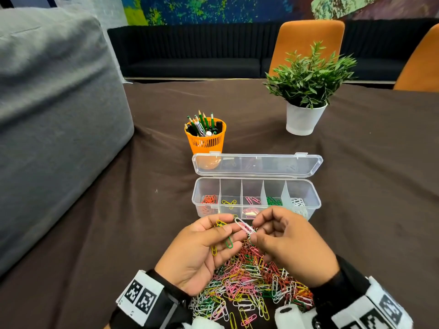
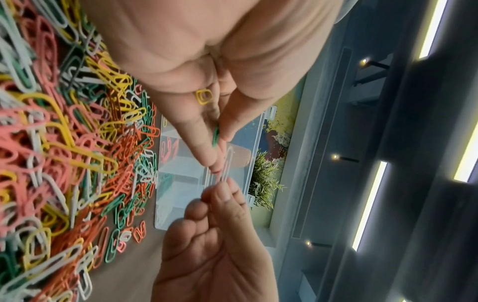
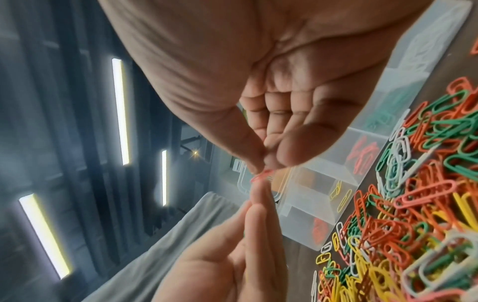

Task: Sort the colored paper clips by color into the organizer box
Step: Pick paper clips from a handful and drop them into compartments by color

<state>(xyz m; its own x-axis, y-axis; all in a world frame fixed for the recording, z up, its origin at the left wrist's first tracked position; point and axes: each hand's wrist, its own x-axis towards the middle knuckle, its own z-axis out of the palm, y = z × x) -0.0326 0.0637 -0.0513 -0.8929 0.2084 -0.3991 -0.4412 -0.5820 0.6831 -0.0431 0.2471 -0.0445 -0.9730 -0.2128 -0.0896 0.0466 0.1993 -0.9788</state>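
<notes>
The clear organizer box (image 1: 313, 198) stands open, with orange, yellow, pink, green and white clips in separate compartments. A mixed pile of paper clips (image 1: 249, 283) lies on the cloth under my hands. My left hand (image 1: 234, 227) holds a yellow clip (image 1: 214, 250) and a green clip (image 1: 229, 243) between its fingers and pinches one end of a white clip (image 1: 244, 226). My right hand (image 1: 256, 231) pinches the other end. A pink clip (image 3: 262, 175) shows at that pinch in the right wrist view. In the left wrist view the white clip (image 2: 227, 163) spans both hands' fingertips.
The box's lid (image 1: 256, 165) lies open behind it. Further back stand an orange pencil cup (image 1: 205, 138) and a potted plant (image 1: 306, 91). A grey cushion (image 1: 54, 115) fills the left side. Brown cloth (image 1: 368, 186) covers the table.
</notes>
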